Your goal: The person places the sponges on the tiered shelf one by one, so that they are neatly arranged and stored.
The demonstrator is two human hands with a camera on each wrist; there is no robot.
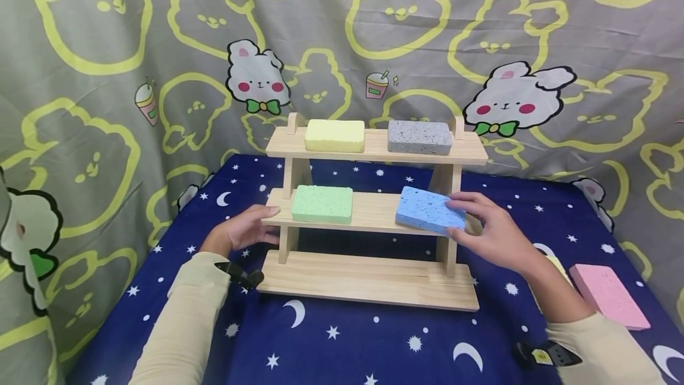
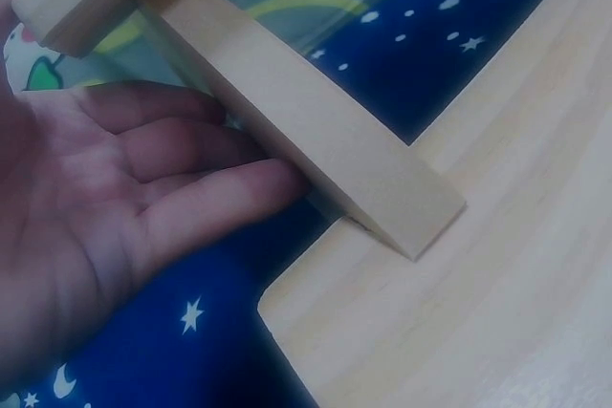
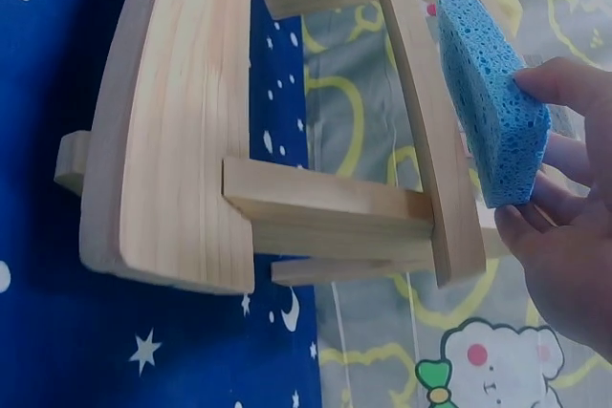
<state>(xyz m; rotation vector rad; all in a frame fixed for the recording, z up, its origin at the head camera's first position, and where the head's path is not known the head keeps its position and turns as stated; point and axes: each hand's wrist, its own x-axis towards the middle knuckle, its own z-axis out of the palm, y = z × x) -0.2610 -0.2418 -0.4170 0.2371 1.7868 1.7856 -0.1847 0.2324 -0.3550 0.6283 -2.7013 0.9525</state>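
A three-tier wooden shelf rack stands in front of me. My right hand pinches a blue sponge by its right end, over the right part of the middle shelf. In the head view that sponge sits askew, its right end lower and overlapping the shelf's front edge. My left hand holds the left end of the middle shelf, thumb at the top and fingers below. In the left wrist view, those fingers lie against the side upright. A green sponge rests on the middle shelf's left part.
On the top shelf sit a yellow sponge and a grey sponge. A pink sponge lies on the starry blue cloth at right, beside another yellow piece mostly behind my right forearm. A patterned curtain hangs behind the rack.
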